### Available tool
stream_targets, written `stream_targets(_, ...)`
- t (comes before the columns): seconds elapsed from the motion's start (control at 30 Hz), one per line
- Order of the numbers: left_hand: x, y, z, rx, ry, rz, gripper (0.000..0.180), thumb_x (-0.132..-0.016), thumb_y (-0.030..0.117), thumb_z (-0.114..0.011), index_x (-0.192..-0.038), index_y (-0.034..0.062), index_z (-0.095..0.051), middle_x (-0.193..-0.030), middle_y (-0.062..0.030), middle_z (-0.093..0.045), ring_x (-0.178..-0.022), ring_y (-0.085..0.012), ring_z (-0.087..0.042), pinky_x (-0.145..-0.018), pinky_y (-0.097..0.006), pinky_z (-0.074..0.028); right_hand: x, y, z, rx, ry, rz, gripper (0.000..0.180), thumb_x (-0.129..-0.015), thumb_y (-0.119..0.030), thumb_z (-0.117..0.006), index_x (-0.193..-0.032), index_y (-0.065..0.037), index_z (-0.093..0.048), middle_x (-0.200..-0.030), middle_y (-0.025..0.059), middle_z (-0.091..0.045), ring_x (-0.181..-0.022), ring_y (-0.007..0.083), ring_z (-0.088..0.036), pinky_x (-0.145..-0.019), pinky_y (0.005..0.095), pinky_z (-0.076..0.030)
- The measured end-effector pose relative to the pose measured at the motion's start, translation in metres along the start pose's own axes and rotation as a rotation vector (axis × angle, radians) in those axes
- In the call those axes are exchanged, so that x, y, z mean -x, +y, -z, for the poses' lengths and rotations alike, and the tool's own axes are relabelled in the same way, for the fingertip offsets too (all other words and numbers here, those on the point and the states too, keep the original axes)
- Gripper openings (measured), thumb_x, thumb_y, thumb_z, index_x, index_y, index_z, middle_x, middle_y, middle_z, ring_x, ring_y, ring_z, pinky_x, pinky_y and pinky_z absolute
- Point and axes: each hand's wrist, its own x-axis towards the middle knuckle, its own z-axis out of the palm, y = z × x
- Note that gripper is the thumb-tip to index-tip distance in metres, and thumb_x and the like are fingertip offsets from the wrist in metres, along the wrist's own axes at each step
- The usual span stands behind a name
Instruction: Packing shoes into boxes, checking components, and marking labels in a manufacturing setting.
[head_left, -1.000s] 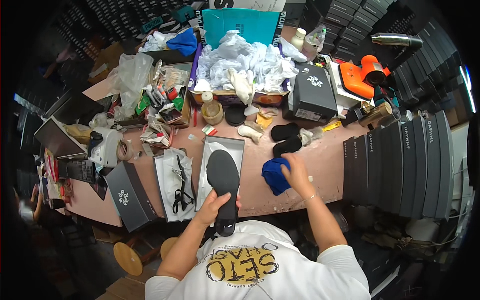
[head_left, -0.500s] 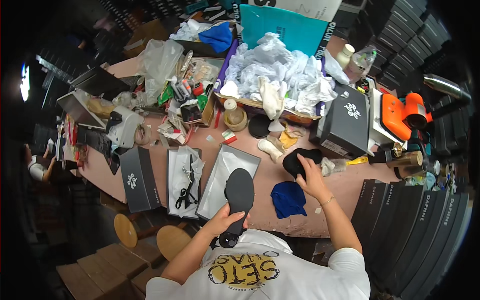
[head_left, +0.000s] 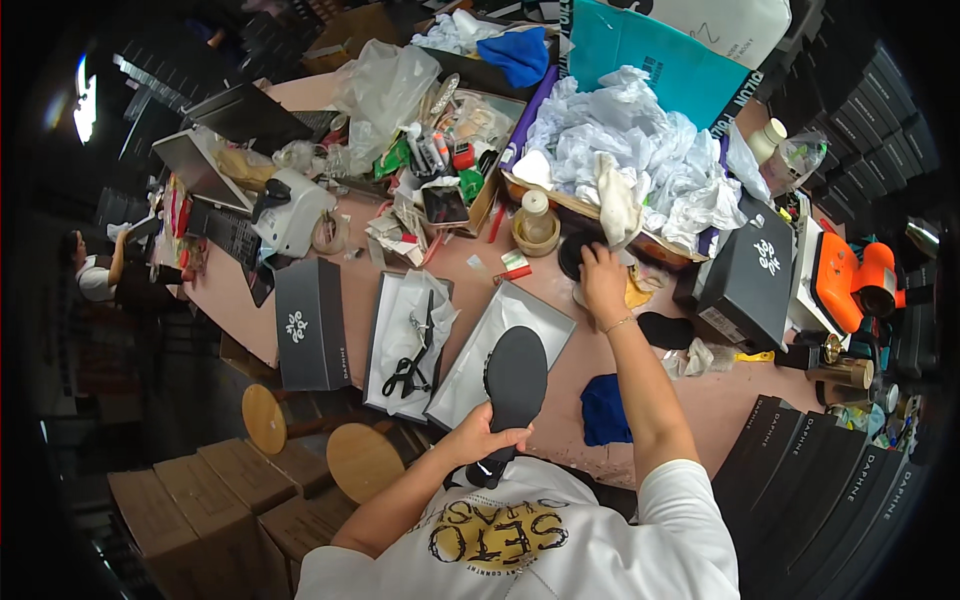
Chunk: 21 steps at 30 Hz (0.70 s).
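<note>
Left hand (head_left: 478, 437) at 6 o'clock grips black shoe (head_left: 513, 385) sole-up over open box (head_left: 497, 350), right hand (head_left: 603, 282) fingers curled on dark pad (head_left: 577, 255) at 12 o'clock; risk: shoe slips from the one-handed grip.

Black shoe sole (head_left: 515, 385); blue cloth (head_left: 605, 410); white tissue paper (head_left: 640, 165); pink table (head_left: 720, 400).

You are working under bright, even overhead light casting soft, short shadows. A window is glaring at the frame's upper left. Fisheye distortion is bending edges, and the rim is fading to black.
</note>
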Motion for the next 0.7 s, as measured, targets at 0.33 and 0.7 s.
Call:
stream_targets(0.33, 0.023, -0.015, 0.013, -0.174, 0.015, 0.074, 0.020, -0.084, 0.010, -0.067, -0.096, 0.0004, -0.055, -0.076, -0.0035, -0.063, -0.067, -0.0098, -0.059, -0.062, -0.025, -0.049, 0.108, -0.154, 0.152, -0.689, -0.093, 0.291, 0.012, -0.080, -0.015, -0.068, -0.086, -0.006, -0.061, -0.078, 0.0123, -0.057, -0.068, 0.0328, -0.059, -0.058, 0.0395, -0.048)
stream_targets(0.7, 0.068, -0.020, 0.012, -0.185, -0.067, -0.015, 0.019, -0.087, 0.011, -0.066, -0.098, 0.0010, -0.055, -0.077, -0.0034, -0.063, -0.071, -0.0107, -0.061, -0.066, -0.026, -0.048, 0.103, -0.187, 0.167, -0.491, 0.060, 0.054, 0.009, -0.085, -0.019, -0.059, -0.086, -0.011, -0.058, -0.080, 0.0110, -0.057, -0.072, 0.0326, -0.059, -0.060, 0.0421, -0.048)
